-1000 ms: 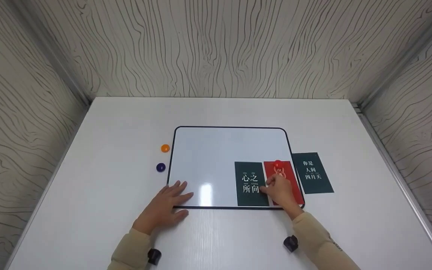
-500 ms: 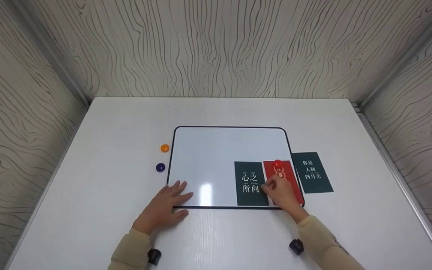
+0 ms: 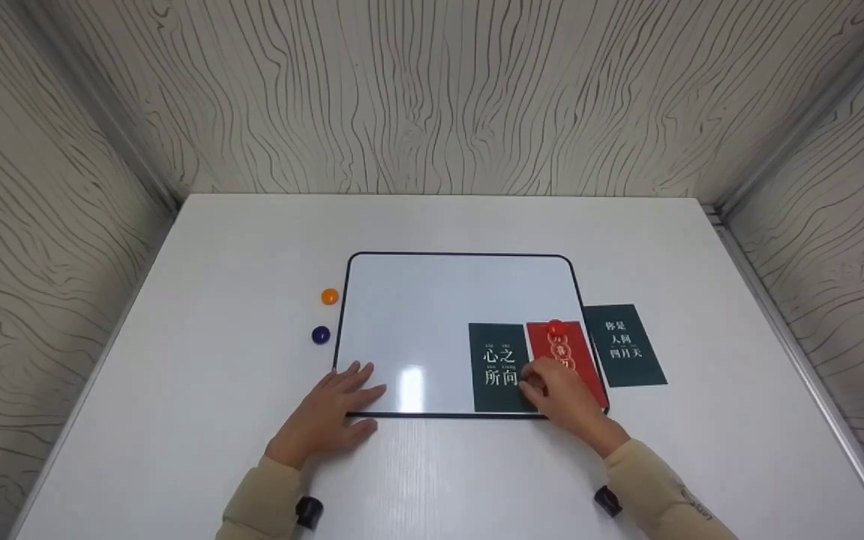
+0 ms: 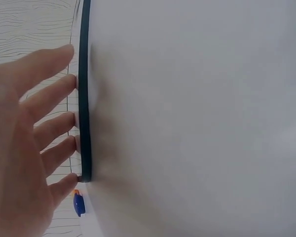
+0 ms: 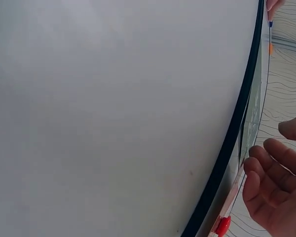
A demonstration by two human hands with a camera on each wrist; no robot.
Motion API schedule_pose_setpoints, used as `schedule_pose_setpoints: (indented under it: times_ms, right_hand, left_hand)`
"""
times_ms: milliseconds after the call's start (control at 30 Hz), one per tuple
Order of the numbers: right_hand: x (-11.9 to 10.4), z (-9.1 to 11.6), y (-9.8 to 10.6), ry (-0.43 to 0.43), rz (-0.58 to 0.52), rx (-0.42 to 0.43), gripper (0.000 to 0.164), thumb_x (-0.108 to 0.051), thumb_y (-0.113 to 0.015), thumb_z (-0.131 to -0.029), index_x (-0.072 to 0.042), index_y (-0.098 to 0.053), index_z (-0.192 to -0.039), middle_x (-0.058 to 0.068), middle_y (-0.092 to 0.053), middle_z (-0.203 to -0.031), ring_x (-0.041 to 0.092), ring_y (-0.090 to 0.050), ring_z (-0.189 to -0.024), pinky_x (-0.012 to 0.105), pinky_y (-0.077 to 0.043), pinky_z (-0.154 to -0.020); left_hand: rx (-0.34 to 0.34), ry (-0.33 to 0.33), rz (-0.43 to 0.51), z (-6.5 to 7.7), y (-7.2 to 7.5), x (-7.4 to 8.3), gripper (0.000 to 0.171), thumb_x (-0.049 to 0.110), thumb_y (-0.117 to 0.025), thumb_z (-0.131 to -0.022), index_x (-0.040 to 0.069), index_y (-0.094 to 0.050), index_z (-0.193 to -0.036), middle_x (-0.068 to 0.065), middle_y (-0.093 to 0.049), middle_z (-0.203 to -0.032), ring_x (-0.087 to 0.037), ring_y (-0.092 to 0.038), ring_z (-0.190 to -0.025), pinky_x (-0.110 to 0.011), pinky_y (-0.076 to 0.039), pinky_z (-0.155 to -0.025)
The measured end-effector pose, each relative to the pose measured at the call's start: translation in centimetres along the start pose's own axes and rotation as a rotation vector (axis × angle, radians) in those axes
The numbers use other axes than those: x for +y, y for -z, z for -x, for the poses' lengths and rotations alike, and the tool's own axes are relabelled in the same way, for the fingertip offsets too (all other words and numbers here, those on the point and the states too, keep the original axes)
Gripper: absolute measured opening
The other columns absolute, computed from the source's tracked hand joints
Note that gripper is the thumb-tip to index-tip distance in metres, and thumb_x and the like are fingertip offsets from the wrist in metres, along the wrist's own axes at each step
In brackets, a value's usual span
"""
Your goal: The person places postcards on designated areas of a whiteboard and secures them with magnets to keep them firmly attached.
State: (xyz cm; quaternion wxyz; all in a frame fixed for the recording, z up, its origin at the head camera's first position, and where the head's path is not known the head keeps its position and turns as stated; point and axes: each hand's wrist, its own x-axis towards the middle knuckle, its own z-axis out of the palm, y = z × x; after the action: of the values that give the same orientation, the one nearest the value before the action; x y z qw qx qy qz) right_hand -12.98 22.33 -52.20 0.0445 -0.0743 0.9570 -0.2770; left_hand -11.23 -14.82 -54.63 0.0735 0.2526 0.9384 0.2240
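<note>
My left hand [image 3: 331,416] lies with fingers spread over the lower left corner of the black-edged whiteboard [image 3: 432,300]; the left wrist view shows the fingertips along the board's edge. My right hand [image 3: 563,397] is over the lower part of a red card [image 3: 586,360], fingers loosely bent, thumb side at the right edge of a dark green card [image 3: 499,390] with white characters. Nothing shows between the fingers of the right hand [image 5: 281,182] in the right wrist view. A red round magnet [image 3: 556,328] sits at the top of the red card, whose lower part is partly hidden.
Another dark green card [image 3: 631,367] lies just right of the board. To the board's left are an orange magnet [image 3: 329,296] and a dark blue magnet [image 3: 320,334]. Black objects [image 3: 310,513] show beside each sleeve. Wood-patterned panels [image 3: 432,97] enclose the white table [image 3: 252,262].
My right hand has shifted slightly down, uncovering more of the red card's print, and its forearm has moved right. The left hand stays in place.
</note>
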Motion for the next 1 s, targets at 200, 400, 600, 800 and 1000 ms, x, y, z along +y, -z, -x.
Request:
schedule_pose_setpoints:
  times_ms: [200, 400, 600, 800, 1000]
  right_hand:
    - [0.3, 0.3, 0.0, 0.146, 0.138, 0.027, 0.025, -0.022, -0.075, -0.082, -0.014, -0.065, -0.103, -0.001, -0.065, -0.096, 0.011, -0.06, -0.091, 0.03, -0.059, -0.085]
    - [0.7, 0.4, 0.0, 0.294, 0.28, 0.046, 0.033, -0.029, -0.075, -0.082, -0.014, -0.066, -0.109, 0.002, -0.064, -0.106, 0.016, -0.061, -0.103, 0.037, -0.057, -0.093]
    - [1.0, 0.5, -0.1, 0.346, 0.319, -0.004, 0.041, -0.032, -0.073, -0.084, -0.013, -0.064, -0.119, 0.006, -0.062, -0.119, 0.022, -0.057, -0.115, 0.042, -0.055, -0.098]
    - [1.0, 0.6, 0.0, 0.393, 0.323, -0.058, 0.047, -0.032, -0.071, -0.085, -0.013, -0.06, -0.127, 0.008, -0.058, -0.133, 0.028, -0.052, -0.127, 0.049, -0.05, -0.104]
    - [1.1, 0.7, 0.1, 0.405, 0.32, -0.097, 0.052, -0.034, -0.069, -0.086, -0.016, -0.056, -0.133, 0.008, -0.052, -0.142, 0.031, -0.047, -0.134, 0.052, -0.047, -0.105]
  left_hand:
    - [-0.005, 0.011, -0.018, -0.1, 0.1, 0.2, 0.048, 0.034, -0.061, -0.091, 0.022, -0.055, -0.137, -0.007, -0.041, -0.154, -0.03, -0.035, -0.146, -0.054, -0.029, -0.119]
    - [0.01, 0.007, -0.048, -0.4, 0.1, 0.6, 0.046, 0.033, -0.063, -0.09, 0.021, -0.058, -0.134, -0.008, -0.045, -0.152, -0.032, -0.038, -0.144, -0.054, -0.033, -0.117]
    - [0.058, 0.013, -0.089, -0.6, 0.2, 0.9, 0.04, 0.031, -0.065, -0.089, 0.019, -0.064, -0.127, -0.01, -0.051, -0.147, -0.033, -0.044, -0.139, -0.053, -0.038, -0.113]
    - [0.121, 0.03, -0.137, -1.0, 0.2, 1.1, 0.031, 0.026, -0.065, -0.09, 0.017, -0.068, -0.12, -0.008, -0.059, -0.138, -0.03, -0.051, -0.133, -0.049, -0.044, -0.11]
    - [0.171, 0.009, -0.165, -1.3, 0.4, 1.1, 0.028, 0.024, -0.065, -0.09, 0.016, -0.069, -0.117, -0.007, -0.063, -0.132, -0.027, -0.056, -0.128, -0.046, -0.047, -0.107]
